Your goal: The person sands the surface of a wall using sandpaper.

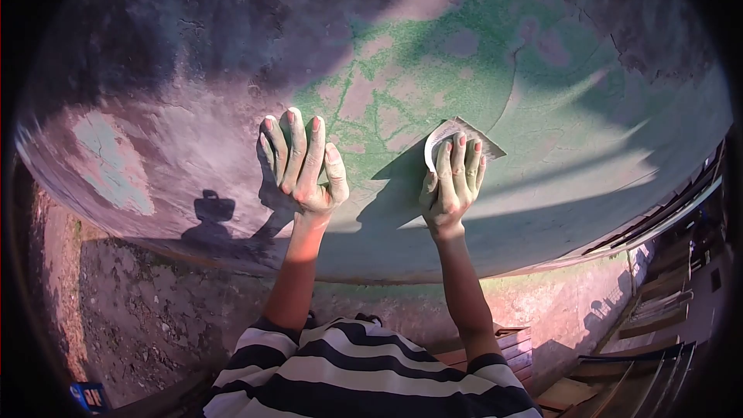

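Observation:
My left hand (305, 174) rests on a worn wall (557, 147) with its fingers spread, holding nothing. Pale dust coats its skin. To the right, my right hand (452, 193) presses a folded piece of sandpaper (490, 147) flat against the same wall. One edge of the sandpaper curls up beside the thumb, and a corner sticks out past the fingertips. Its underside is hidden. Around both hands the wall carries patchy green and greyish-pink paint with fine cracks.
A pale bare patch (112, 159) marks the wall at far left. Below lies a rough ground strip (155, 317). Wooden boards (619, 383) are at lower right, and a blue container (89, 396) stands at lower left. Shadows cross the wall.

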Motion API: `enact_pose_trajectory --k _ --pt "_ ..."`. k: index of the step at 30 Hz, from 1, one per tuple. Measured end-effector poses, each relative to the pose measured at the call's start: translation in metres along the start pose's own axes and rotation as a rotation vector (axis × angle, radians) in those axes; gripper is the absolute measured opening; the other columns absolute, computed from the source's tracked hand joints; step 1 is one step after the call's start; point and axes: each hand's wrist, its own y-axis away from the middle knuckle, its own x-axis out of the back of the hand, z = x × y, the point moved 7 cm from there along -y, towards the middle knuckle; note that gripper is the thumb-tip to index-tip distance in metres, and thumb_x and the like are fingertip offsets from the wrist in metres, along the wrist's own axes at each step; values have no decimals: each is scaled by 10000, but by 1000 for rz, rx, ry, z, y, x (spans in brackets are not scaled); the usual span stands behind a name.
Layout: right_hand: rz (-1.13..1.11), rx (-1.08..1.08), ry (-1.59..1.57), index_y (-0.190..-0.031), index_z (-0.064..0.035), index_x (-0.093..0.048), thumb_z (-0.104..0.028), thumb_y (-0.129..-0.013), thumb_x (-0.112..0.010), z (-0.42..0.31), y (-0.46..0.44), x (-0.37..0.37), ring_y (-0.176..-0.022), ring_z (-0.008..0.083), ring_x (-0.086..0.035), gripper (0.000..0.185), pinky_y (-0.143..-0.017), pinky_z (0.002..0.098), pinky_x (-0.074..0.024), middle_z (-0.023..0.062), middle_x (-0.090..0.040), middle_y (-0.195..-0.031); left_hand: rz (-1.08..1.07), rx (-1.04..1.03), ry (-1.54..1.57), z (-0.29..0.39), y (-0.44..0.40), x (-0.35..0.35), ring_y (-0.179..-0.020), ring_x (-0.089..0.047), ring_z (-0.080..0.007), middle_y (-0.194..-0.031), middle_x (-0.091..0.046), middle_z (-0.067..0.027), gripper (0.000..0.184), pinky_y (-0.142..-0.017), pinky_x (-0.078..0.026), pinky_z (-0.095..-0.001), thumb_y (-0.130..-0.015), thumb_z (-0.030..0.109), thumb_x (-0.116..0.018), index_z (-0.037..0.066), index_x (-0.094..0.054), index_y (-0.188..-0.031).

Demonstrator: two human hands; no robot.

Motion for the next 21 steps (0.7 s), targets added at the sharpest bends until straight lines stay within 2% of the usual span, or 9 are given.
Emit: enact_pose_trajectory --k 1,3,6,8,11,13,15,19,21 --pt "37 -112 -10 -1288 -20 -617 -265 -1019 -427 12 -36 14 -1383 389 -400 411 -1167 485 -226 155 -536 -1409 4 7 -12 0 0 0 -1379 -343 -494 -1370 -519 -285 413 -1145 -209 -570 -903 152 -516 -90 -625 -1219" --pt "262 -172 -89 -1335 -16 -575 -228 -1026 -426 37 -102 43 -1396 406 -368 404 -1158 503 -234 167 -486 -1452 16 10 -18 -1 -1 -1 -1379 -346 -492 -1367 -523 -282 414 -1145 -211 -566 -909 156 -513 -91 -622 -1223" --pt "297 -118 -113 -1366 -12 -542 -179 -1026 -425 53 -143 58 -1402 425 -344 396 -1150 520 -239 170 -450 -1479 28 19 -9 -2 2 1 -1378 -351 -487 -1367 -526 -276 416 -1147 -216 -556 -919 159 -505 -92 -615 -1232" --pt "262 -76 -76 -1363 -16 -547 -161 -1008 -456 37 -141 50 -1398 424 -353 395 -1148 523 -244 158 -466 -1470 30 10 -3 -3 2 1 -1381 -356 -474 -1382 -519 -264 422 -1150 -220 -542 -927 159 -494 -91 -604 -1249" --pt "-83 91 -3 -1316 -23 -596 -239 -1007 -451 0 -62 10 -1395 365 -391 404 -1167 458 -223 142 -517 -1430 12 19 -18 -3 2 2 -1383 -361 -462 -1388 -519 -254 424 -1150 -225 -537 -929 161 -492 -84 -602 -1256" --pt "-57 209 -4 -1310 -24 -602 -242 -1005 -448 -5 -56 10 -1389 359 -405 405 -1163 444 -235 132 -530 -1421 53 18 -24 -4 2 4 -1383 -366 -455 -1385 -524 -249 432 -1151 -226 -533 -921 171 -503 -79 -603 -1259" --pt "-31 75 0 -1303 -89 -623 -247 -1009 -462 14 -84 23 -1389 316 -415 371 -1169 439 -233 82 -547 -1414 12 13 0 -2 2 4 -1382 -367 -456 -1380 -530 -249 442 -1152 -227 -527 -910 182 -520 -74 -606 -1259" --pt "230 1 -72 -1383 -67 -544 -246 -1023 -440 33 -174 54 -1394 413 -368 415 -1141 516 -260 128 -483 -1465 -11 12 -7 -5 5 4 -1373 -378 -464 -1363 -542 -256 450 -1154 -223 -522 -891 193 -538 -68 -617 -1249" --pt "239 13 -51 -1394 -66 -532 -228 -1016 -447 17 -179 50 -1400 418 -357 420 -1146 514 -251 125 -472 -1474 -11 14 3 -6 6 4 -1364 -388 -471 -1354 -551 -253 442 -1150 -231 -528 -877 189 -551 -58 -632 -1235"
